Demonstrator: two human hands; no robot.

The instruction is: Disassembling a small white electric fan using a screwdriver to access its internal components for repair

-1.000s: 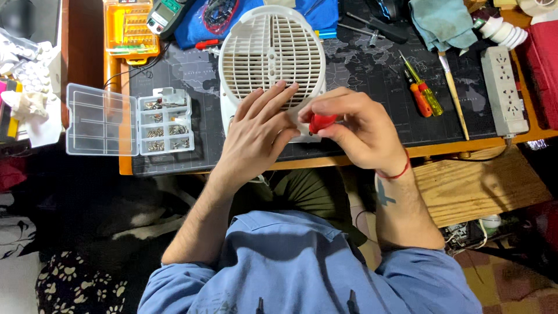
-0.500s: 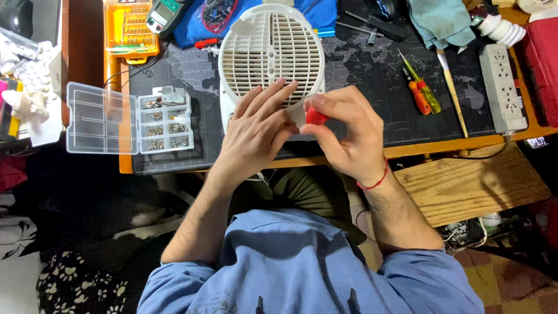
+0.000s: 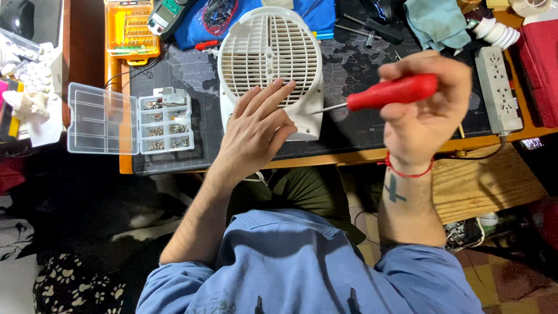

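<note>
Head view: my left hand (image 3: 256, 131) rests flat, fingers spread and gripping nothing, on the lower part of the white fan grille housing (image 3: 270, 61), as it did a second ago. My right hand (image 3: 427, 110), which was pressed against the housing's lower edge, has lifted away to the right, fingers clamped on the red-handled screwdriver (image 3: 386, 93), its tip now hanging clear beside the housing. I judge the screw there is finished or being checked. On the table's dark mat (image 3: 192, 75), a clear screw organiser (image 3: 131, 119) lies open at left; a power strip (image 3: 497, 87) lies at right.
</note>
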